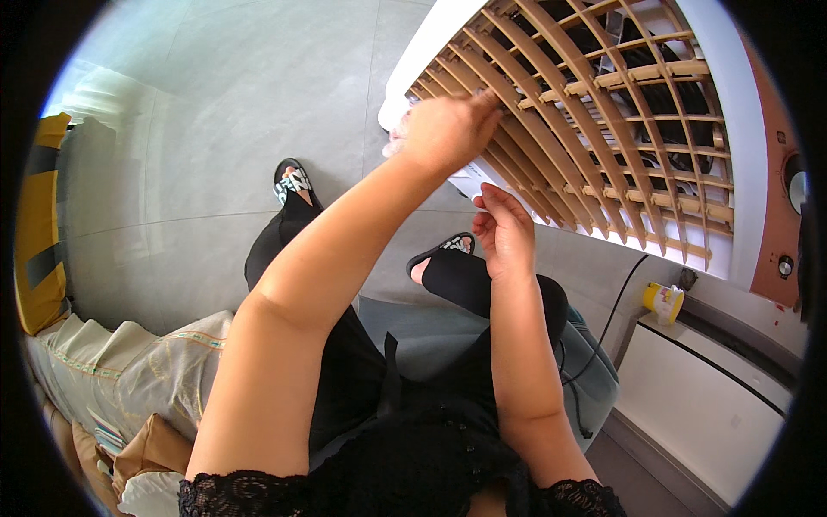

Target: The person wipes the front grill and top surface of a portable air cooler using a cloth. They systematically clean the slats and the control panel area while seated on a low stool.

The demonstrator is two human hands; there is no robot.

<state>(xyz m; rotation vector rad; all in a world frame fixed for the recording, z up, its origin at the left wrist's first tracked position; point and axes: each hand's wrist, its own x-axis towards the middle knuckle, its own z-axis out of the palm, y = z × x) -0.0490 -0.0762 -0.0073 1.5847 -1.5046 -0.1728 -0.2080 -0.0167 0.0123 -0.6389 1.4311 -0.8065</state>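
Observation:
Tan plastic slats form the grille of a large white appliance, seen at the upper right. My left hand reaches across to its left part, fingers curled and fingertips against the slats, slightly blurred. A crumpled, whitish, see-through thing shows beside this hand's outer edge; whether the fingers grip it is hidden. Lower down, just short of the grille's bottom edge, my right hand is closed in a pinch. A small white piece pokes out at its fingertips, too small to name.
A reddish-brown panel with knobs runs along the appliance's right side. Below it, a yellow-and-white cup stands on a white cabinet. A black cable hangs nearby. Fabric-covered seating lies at left, grey tiles beyond.

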